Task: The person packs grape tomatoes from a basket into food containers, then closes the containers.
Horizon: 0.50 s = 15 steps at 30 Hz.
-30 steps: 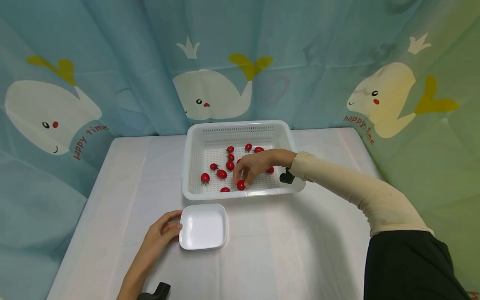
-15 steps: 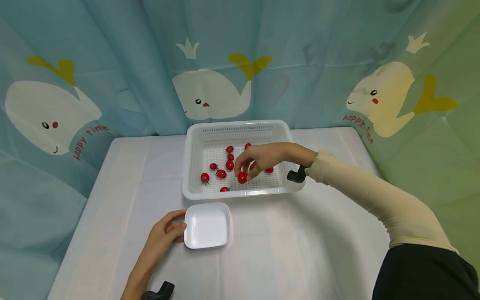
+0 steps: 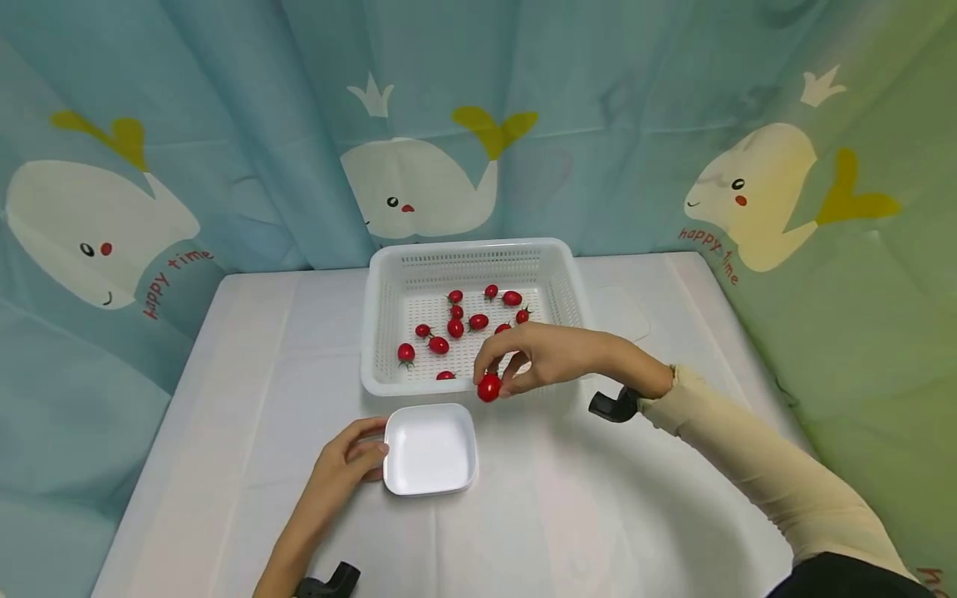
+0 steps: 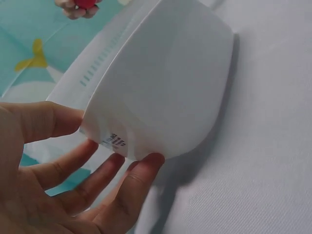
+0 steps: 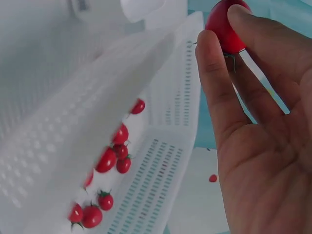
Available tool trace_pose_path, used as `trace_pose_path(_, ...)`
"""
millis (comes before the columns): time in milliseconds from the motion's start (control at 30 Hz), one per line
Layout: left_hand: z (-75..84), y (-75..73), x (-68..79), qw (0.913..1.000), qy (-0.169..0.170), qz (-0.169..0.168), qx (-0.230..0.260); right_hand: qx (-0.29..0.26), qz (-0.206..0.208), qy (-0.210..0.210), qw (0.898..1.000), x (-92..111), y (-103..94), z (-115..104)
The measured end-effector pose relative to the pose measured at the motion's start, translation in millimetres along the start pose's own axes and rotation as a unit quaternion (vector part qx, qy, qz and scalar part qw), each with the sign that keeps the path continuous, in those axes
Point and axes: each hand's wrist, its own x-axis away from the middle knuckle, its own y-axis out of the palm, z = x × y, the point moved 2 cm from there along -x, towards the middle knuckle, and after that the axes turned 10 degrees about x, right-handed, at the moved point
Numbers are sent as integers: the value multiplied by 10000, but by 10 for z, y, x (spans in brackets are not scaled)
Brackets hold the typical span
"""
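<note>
My right hand (image 3: 549,357) pinches a red cherry tomato (image 3: 489,387) between thumb and fingertips, over the front rim of the white slotted basket (image 3: 392,388). In the right wrist view a green stem hangs under that tomato (image 5: 225,27). Several more cherry tomatoes (image 3: 439,345) lie spread on the basket floor. In front of the basket, my left hand (image 3: 340,469) grips the left edge of a small white square dish (image 3: 430,453), with nothing in it. The left wrist view has the thumb at the dish (image 4: 165,78) rim and fingertips against its side, near a small printed mark.
A white cloth covers the table (image 3: 583,515), which reaches past the basket on both sides. Behind and at the sides hangs a blue-green curtain (image 3: 277,191) with printed whales. A black camera mount (image 3: 615,407) sits at the right wrist.
My right hand has lifted the tomato from inside the basket and brought it toward me, over the front rim. My left hand has shifted the dish a little to the right.
</note>
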Motion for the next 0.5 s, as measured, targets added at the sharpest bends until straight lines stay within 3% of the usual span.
trace_pose_path(500, -5, 160, -23, 9999, -74, -26, 144, 291, 842, 85, 9960, 227, 369, -94)
